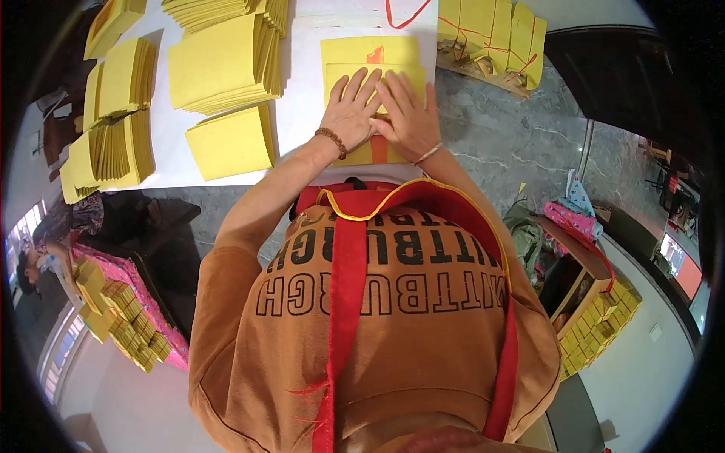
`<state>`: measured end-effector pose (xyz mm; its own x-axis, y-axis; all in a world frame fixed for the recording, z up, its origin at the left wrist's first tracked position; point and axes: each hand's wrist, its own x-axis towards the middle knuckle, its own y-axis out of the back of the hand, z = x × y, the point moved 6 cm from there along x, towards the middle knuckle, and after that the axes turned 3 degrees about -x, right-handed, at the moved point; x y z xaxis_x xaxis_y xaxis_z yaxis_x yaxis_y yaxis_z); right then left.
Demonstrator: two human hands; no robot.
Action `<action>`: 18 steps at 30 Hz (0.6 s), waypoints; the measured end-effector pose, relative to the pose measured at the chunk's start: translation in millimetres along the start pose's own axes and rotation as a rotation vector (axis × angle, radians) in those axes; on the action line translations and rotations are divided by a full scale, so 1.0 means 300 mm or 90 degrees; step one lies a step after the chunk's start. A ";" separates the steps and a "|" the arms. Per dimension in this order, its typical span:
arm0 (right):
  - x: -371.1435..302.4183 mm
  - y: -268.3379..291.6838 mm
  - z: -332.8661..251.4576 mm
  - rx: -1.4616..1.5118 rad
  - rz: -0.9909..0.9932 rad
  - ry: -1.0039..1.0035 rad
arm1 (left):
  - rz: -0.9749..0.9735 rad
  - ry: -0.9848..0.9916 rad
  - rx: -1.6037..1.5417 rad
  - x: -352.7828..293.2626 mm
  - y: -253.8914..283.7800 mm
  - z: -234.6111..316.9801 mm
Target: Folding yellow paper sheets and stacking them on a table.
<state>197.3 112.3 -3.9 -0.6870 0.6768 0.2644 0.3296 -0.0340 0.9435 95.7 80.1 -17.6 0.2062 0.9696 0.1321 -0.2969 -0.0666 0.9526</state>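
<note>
Both my hands lie palm down on a yellow folded paper (336, 74) near the right edge of the white tabletop (302, 75). My left hand (350, 108) has its fingers stretched out and wears a beaded bracelet. Close against it, thumbs meeting, my right hand (408, 118) is also flat with fingers spread. Beyond them another yellow sheet (347, 50) shows an orange-red mark. An orange strip (379, 149) runs on the yellow paper below my wrists. My palms hide the middle of the sheets.
Stacks of folded yellow paper (219, 68) fill the table's left half, with more bundles (121, 83) at its far left edge. A red cord (400, 21) lies at the back. Tied yellow packs (491, 38) stand beyond the right edge. At lower left, a person sits beside a pink-covered surface (155, 302).
</note>
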 end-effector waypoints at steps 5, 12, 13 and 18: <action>-0.014 -0.074 0.003 0.022 -0.066 0.012 | 0.026 0.033 -0.157 -0.014 0.003 -0.039; -0.012 -0.088 0.009 0.020 -0.086 -0.010 | -0.039 -0.051 -0.298 -0.061 0.080 -0.005; -0.013 -0.093 0.012 0.041 -0.084 -0.010 | -0.040 -0.094 -0.211 -0.069 0.071 0.004; -0.007 -0.132 0.079 0.178 -0.151 -0.044 | -0.083 -0.106 0.023 -0.047 0.048 0.058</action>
<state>200.9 129.7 -46.5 -0.7231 0.6905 0.0210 0.3372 0.3262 0.8831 104.8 61.2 -0.8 0.3930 0.9183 0.0474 -0.2243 0.0458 0.9734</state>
